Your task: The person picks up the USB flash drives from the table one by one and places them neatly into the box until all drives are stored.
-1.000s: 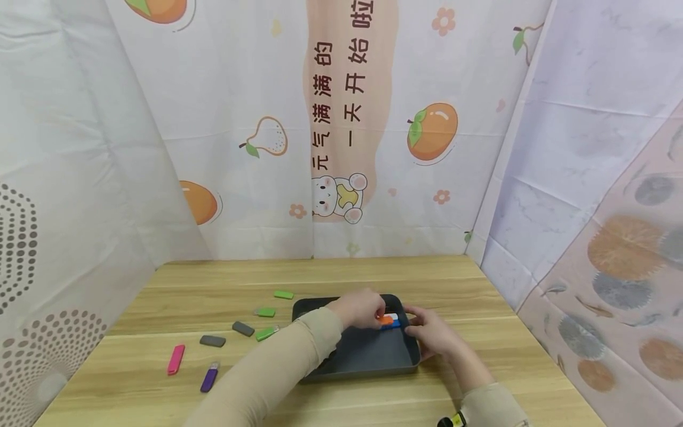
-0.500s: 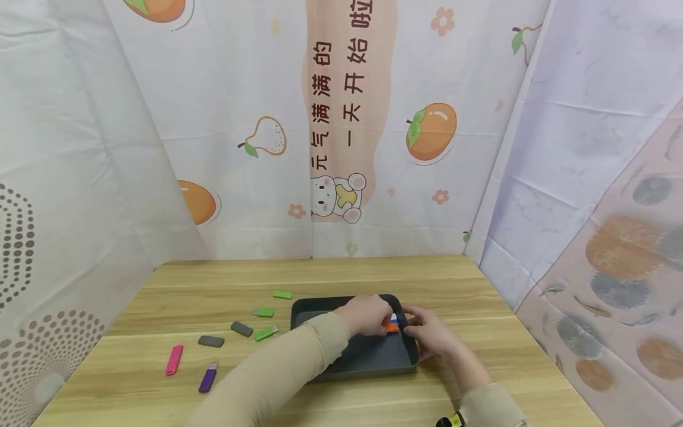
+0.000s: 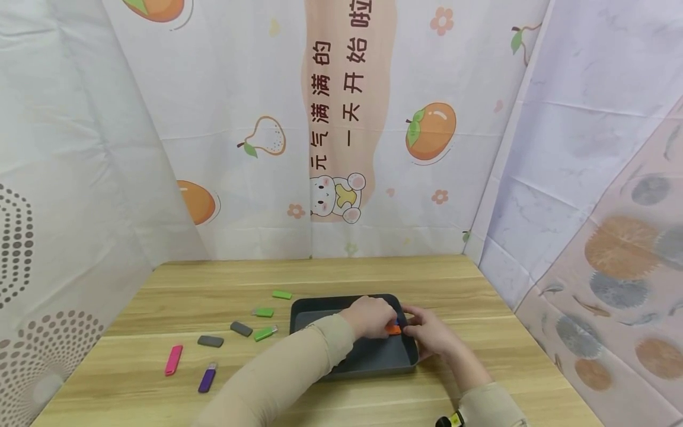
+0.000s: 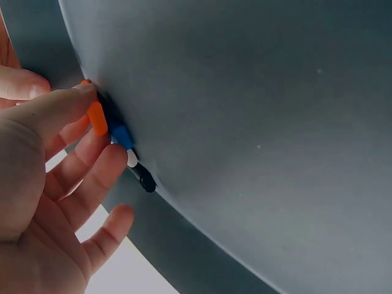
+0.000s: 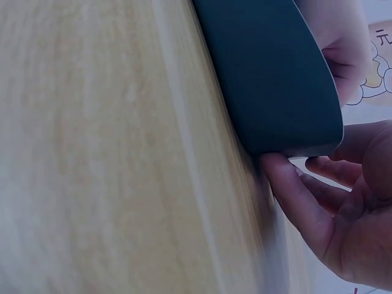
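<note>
In the head view a dark grey tray (image 3: 373, 357) lies on the table. My left hand (image 3: 370, 317) reaches into it near the right wall. Between thumb and finger it pinches an orange USB flash drive (image 4: 97, 117). Beside that, along the tray wall in the left wrist view, are a blue piece (image 4: 120, 136), a white one (image 4: 131, 158) and a black one (image 4: 146, 178), partly behind my fingers. My right hand (image 3: 434, 332) grips the tray's right side; in the right wrist view a fingertip touches its lower corner.
Left of the tray lie several USB flash drives: green (image 3: 265, 333), dark grey (image 3: 241, 328), pink (image 3: 173, 360) and purple (image 3: 208, 378) among them. A black and yellow object (image 3: 450, 420) sits by the right cuff. A printed curtain (image 3: 256, 196) hangs behind the wooden table (image 3: 453, 284).
My left hand has shifted slightly right and toward me with the orange flash drive. Less of the blue and white pieces shows past it. The right hand keeps its place on the tray.
</note>
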A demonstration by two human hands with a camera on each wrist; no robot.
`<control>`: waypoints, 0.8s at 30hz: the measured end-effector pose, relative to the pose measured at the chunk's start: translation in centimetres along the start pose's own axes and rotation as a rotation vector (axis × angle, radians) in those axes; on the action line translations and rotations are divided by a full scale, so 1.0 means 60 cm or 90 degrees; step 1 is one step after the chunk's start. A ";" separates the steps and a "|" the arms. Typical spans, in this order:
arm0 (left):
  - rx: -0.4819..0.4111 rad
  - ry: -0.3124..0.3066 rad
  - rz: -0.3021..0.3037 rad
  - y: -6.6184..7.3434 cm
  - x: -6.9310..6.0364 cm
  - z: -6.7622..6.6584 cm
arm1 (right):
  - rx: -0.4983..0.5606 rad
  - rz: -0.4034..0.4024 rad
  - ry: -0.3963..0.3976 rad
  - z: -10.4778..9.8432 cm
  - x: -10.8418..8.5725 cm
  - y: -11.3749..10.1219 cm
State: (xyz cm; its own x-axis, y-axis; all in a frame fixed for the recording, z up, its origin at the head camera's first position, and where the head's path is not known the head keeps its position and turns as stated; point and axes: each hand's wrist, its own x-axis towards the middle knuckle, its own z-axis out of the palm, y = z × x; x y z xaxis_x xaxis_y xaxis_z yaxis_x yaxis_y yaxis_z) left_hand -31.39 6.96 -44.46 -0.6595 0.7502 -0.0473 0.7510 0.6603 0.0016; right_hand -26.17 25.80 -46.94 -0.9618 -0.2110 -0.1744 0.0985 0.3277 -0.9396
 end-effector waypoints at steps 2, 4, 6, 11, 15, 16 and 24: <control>0.005 -0.001 0.002 -0.001 0.001 0.000 | 0.000 0.002 0.002 0.000 0.000 -0.001; 0.013 -0.002 0.004 -0.002 0.002 0.000 | 0.001 0.004 0.004 0.000 -0.001 -0.002; 0.018 -0.004 0.004 -0.003 0.002 0.001 | 0.000 0.005 0.005 0.000 -0.001 -0.002; 0.026 -0.011 0.001 -0.005 0.003 0.003 | -0.001 0.004 0.003 0.001 -0.002 -0.003; 0.026 -0.018 -0.003 -0.006 0.006 0.006 | -0.004 0.002 0.001 0.001 -0.003 -0.002; 0.026 -0.019 -0.003 -0.005 0.006 0.007 | -0.004 0.002 0.001 0.001 -0.003 -0.003; 0.030 -0.022 0.005 0.000 0.008 -0.004 | -0.004 0.001 -0.004 0.000 -0.003 -0.004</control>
State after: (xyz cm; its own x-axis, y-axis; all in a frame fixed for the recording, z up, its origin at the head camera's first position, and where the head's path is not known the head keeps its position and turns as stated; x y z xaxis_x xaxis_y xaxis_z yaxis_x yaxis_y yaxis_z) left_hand -31.69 7.33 -44.26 -0.6527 0.7533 -0.0813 0.7574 0.6514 -0.0446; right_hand -26.01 25.76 -46.71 -0.9602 -0.2159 -0.1774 0.0983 0.3334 -0.9376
